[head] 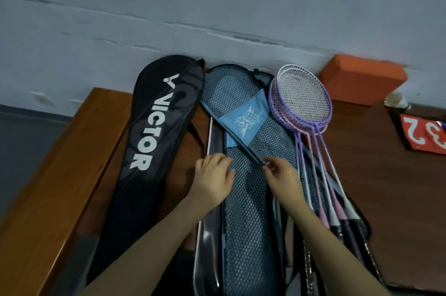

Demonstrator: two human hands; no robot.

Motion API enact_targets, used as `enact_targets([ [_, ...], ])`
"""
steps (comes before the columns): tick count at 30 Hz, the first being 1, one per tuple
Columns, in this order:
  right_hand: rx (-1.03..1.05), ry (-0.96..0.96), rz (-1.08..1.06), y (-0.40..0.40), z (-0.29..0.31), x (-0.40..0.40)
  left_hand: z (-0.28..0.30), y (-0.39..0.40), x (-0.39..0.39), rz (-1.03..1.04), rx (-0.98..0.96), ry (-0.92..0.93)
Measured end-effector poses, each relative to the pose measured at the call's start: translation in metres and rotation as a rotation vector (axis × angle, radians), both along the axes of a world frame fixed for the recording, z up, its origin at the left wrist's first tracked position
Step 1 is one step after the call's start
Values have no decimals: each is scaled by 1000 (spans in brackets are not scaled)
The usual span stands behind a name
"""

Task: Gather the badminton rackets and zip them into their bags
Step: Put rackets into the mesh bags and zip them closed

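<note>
Head view: a wooden table [60, 175] against a grey wall, and down its middle lies the blue mesh bag [246, 199], long and flat, its head end toward the wall. Both hands sit on it near mid-length. The left hand [213, 179] is palm down on the mesh, fingers curled loosely and spread, pressing the fabric rather than gripping anything. The right hand [281, 177] is just beside it, thumb and fingers pinched together on a small pale piece at the end of the dark strap [241, 143] that runs diagonally across the bag; whether that piece is the zip pull, I cannot tell.

Left of the mesh bag, touching its edge, lies the black Victor bag [149, 151], closed flat. On the right, a stack of purple and pink rackets [301, 100] rests with heads by the wall and shafts fanning toward the person, just beside the right wrist. An orange block [362, 78] sits behind them.
</note>
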State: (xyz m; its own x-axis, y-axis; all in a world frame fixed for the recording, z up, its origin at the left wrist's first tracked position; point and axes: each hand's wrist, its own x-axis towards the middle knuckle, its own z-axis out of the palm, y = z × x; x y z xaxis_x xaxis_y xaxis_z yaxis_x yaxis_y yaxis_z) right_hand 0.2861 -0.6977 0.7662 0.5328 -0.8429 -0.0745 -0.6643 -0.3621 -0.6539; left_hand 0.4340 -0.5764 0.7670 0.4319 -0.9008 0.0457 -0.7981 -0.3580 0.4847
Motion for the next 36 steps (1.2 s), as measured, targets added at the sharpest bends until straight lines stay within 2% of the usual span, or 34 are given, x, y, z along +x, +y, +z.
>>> enact_targets([
  [5,-44,129,143,-41,-17,-29,-15,-48,-37,58,61,41],
  [9,-144,318,267,-47,-34,-31,-26,-69,-50,100,117,81],
  [11,-188,355,287,-45,-43,-30,-31,-78,-49,125,136,73],
  [14,-165,209,235,-46,-48,-26,-36,-88,-43,170,126,78],
  [17,-56,5,172,-49,-47,-28,-40,-92,-38,231,22,114],
  [23,-11,-215,151,-52,-35,-43,-25,-103,-43,342,-175,334],
  [26,-6,-267,121,-52,-27,-48,-14,-116,-44,430,-261,490],
  [28,-21,-284,106,-52,-24,-51,-7,-127,-45,435,-287,516],
  [31,-26,-264,80,-52,-20,-54,2,-140,-48,345,-310,524],
  [36,-37,-250,10,-49,-16,-49,11,-144,-49,196,-363,427],
])
